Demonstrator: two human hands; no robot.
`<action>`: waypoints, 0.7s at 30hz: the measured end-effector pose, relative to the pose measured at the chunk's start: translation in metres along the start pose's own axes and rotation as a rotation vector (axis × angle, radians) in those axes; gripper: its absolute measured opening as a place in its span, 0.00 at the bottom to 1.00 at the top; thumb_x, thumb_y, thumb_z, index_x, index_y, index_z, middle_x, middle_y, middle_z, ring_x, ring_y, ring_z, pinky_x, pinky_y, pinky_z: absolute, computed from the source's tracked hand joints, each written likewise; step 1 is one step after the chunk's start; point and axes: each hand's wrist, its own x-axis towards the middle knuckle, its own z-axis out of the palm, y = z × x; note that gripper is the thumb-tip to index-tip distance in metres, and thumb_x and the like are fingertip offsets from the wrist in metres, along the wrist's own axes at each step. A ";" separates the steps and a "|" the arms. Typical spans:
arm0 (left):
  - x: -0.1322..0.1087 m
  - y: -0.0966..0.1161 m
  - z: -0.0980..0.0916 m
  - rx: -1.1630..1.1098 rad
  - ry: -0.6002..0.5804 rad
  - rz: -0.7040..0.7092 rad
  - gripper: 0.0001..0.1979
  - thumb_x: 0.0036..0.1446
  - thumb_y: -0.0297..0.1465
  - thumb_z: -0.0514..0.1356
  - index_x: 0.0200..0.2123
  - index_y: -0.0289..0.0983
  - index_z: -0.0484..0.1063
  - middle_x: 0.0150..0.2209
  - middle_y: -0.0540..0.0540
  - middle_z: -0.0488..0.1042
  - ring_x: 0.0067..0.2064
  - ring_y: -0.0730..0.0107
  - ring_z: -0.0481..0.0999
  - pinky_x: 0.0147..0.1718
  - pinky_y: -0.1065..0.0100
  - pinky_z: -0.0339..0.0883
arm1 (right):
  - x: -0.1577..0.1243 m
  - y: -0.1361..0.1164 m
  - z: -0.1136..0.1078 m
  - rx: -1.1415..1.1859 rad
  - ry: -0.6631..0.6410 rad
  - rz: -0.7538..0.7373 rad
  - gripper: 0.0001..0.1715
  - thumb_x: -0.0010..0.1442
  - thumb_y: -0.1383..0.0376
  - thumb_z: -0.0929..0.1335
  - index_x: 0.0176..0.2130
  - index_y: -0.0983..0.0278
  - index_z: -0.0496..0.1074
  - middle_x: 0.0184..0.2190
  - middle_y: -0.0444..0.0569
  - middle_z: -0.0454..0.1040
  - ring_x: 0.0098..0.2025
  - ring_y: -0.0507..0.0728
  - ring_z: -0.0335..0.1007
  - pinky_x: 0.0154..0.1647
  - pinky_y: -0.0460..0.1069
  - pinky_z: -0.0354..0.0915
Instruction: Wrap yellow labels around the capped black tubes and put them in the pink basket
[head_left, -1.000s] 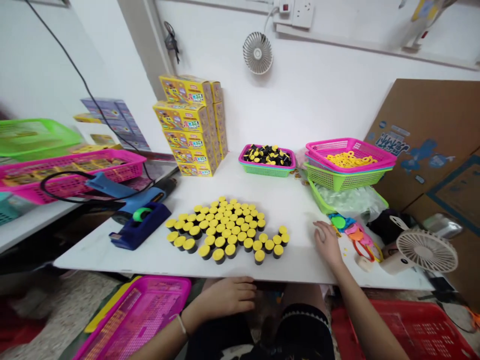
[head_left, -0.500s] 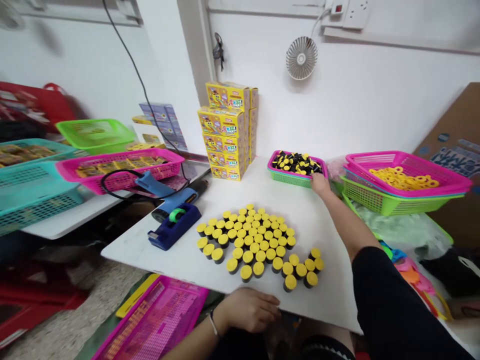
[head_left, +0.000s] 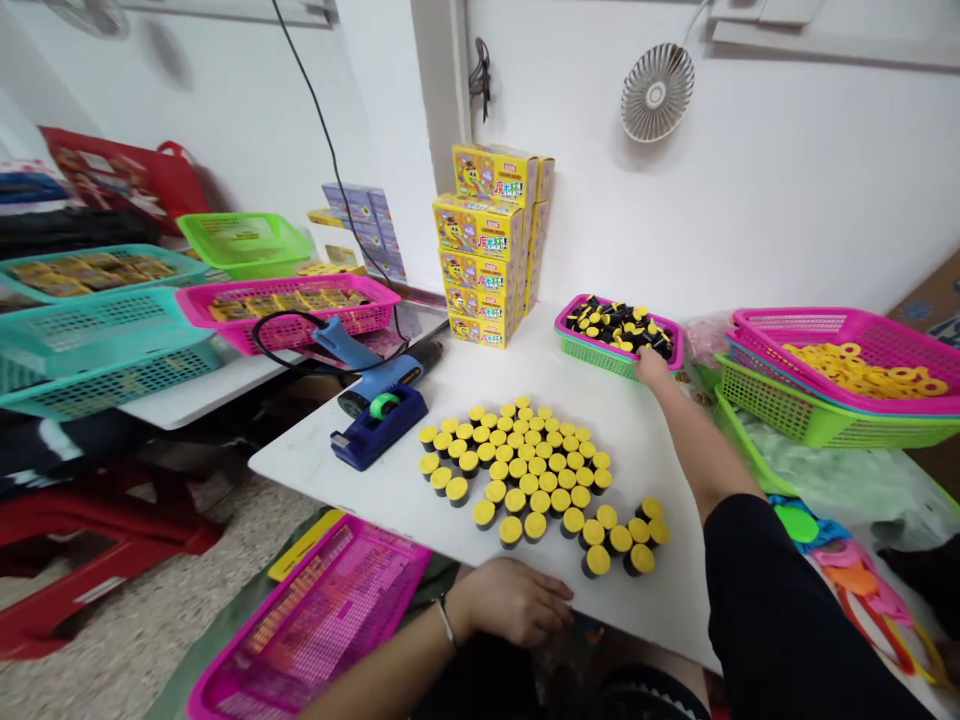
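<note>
Many small black cylinders with yellow tops (head_left: pixel 529 465) stand upright in a loose group on the white table (head_left: pixel 315 465). At the table's back right, a pink basket (head_left: pixel 564 325) nested in a green one holds a heap of more such black and yellow pieces (head_left: pixel 611 325). My right hand (head_left: pixel 651 366) reaches to the front right rim of that basket; its fingertips are at the pieces and mostly hidden. My left hand (head_left: pixel 517 603) rests on the table's front edge below the group, fingers loosely bent, with nothing seen in it.
A blue tape dispenser (head_left: pixel 381 428) and a blue heat gun (head_left: pixel 390 380) lie at the table's left. Yellow printed boxes (head_left: pixel 480 240) are stacked at the back. Right stand baskets with yellow rings (head_left: pixel 862 370). A pink basket (head_left: pixel 322 620) sits below the table's front left.
The view has turned a little to the left, so everything sits further right. My right hand has shifted slightly left along the basket's front rim. My left hand stays at the table edge.
</note>
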 end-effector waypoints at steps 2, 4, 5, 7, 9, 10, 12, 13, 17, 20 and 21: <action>0.000 0.001 0.000 0.029 0.030 0.013 0.20 0.69 0.24 0.50 0.32 0.40 0.80 0.45 0.46 0.83 0.56 0.73 0.78 0.71 0.71 0.54 | -0.011 -0.004 0.003 0.012 0.010 0.005 0.21 0.68 0.58 0.68 0.56 0.64 0.70 0.55 0.55 0.73 0.53 0.60 0.73 0.53 0.59 0.73; -0.001 0.001 0.001 0.045 0.047 0.034 0.21 0.70 0.23 0.49 0.33 0.39 0.80 0.45 0.45 0.83 0.56 0.72 0.78 0.72 0.71 0.54 | -0.023 -0.008 0.005 0.020 0.026 0.001 0.24 0.67 0.55 0.69 0.57 0.63 0.69 0.56 0.53 0.72 0.53 0.59 0.73 0.53 0.60 0.74; -0.001 0.001 0.002 0.039 0.049 0.034 0.21 0.70 0.23 0.49 0.33 0.38 0.80 0.45 0.44 0.83 0.56 0.72 0.78 0.71 0.70 0.55 | -0.030 -0.010 0.005 0.025 0.033 -0.006 0.24 0.67 0.55 0.69 0.58 0.64 0.69 0.56 0.53 0.72 0.53 0.59 0.73 0.53 0.60 0.74; -0.002 0.000 0.003 -0.005 0.054 0.022 0.21 0.70 0.24 0.49 0.33 0.38 0.80 0.44 0.43 0.83 0.56 0.71 0.78 0.70 0.70 0.58 | -0.043 -0.014 0.006 0.038 0.049 -0.021 0.23 0.67 0.56 0.69 0.57 0.64 0.69 0.56 0.54 0.72 0.53 0.60 0.73 0.53 0.60 0.73; -0.001 -0.002 0.002 -0.081 0.054 0.003 0.20 0.70 0.24 0.49 0.33 0.38 0.80 0.44 0.42 0.83 0.57 0.71 0.78 0.69 0.69 0.59 | -0.056 -0.017 0.005 0.053 0.067 -0.038 0.23 0.67 0.56 0.69 0.57 0.64 0.69 0.56 0.54 0.72 0.53 0.59 0.73 0.53 0.60 0.73; 0.001 -0.002 0.000 -0.123 0.049 -0.012 0.20 0.70 0.25 0.50 0.32 0.38 0.80 0.45 0.42 0.83 0.57 0.71 0.77 0.69 0.68 0.59 | -0.063 -0.018 0.004 0.064 0.078 -0.050 0.23 0.67 0.56 0.69 0.57 0.64 0.69 0.56 0.54 0.72 0.53 0.59 0.73 0.53 0.60 0.73; 0.005 -0.002 -0.002 -0.220 0.030 -0.065 0.19 0.70 0.26 0.50 0.33 0.38 0.80 0.47 0.41 0.83 0.58 0.71 0.77 0.70 0.68 0.58 | -0.079 -0.019 -0.001 0.090 0.111 -0.092 0.24 0.67 0.55 0.69 0.58 0.64 0.69 0.56 0.53 0.72 0.52 0.59 0.74 0.53 0.60 0.73; 0.007 -0.001 -0.001 -0.265 0.023 -0.100 0.19 0.70 0.27 0.50 0.34 0.37 0.79 0.48 0.41 0.82 0.58 0.71 0.76 0.70 0.67 0.58 | -0.088 -0.018 -0.004 0.108 0.132 -0.123 0.24 0.68 0.56 0.68 0.58 0.65 0.69 0.57 0.54 0.71 0.54 0.59 0.73 0.55 0.60 0.73; -0.008 0.018 0.026 -0.387 0.053 -0.283 0.15 0.70 0.29 0.51 0.43 0.39 0.79 0.56 0.42 0.78 0.62 0.69 0.72 0.70 0.59 0.56 | -0.152 0.003 -0.010 0.210 0.224 -0.237 0.27 0.72 0.62 0.62 0.65 0.70 0.63 0.70 0.61 0.59 0.72 0.59 0.50 0.72 0.58 0.53; -0.059 0.054 0.070 -0.478 0.393 -0.931 0.07 0.64 0.30 0.60 0.41 0.42 0.79 0.51 0.44 0.80 0.58 0.65 0.75 0.65 0.56 0.62 | -0.231 0.041 0.003 0.291 0.270 -0.207 0.29 0.72 0.60 0.56 0.63 0.76 0.64 0.64 0.68 0.66 0.68 0.62 0.57 0.71 0.61 0.54; -0.082 0.070 0.085 -0.474 0.661 -1.360 0.02 0.59 0.31 0.65 0.36 0.41 0.78 0.46 0.45 0.80 0.54 0.63 0.77 0.63 0.58 0.64 | -0.260 0.056 0.010 0.327 0.297 -0.168 0.31 0.71 0.59 0.55 0.63 0.76 0.64 0.63 0.70 0.66 0.67 0.64 0.60 0.69 0.63 0.57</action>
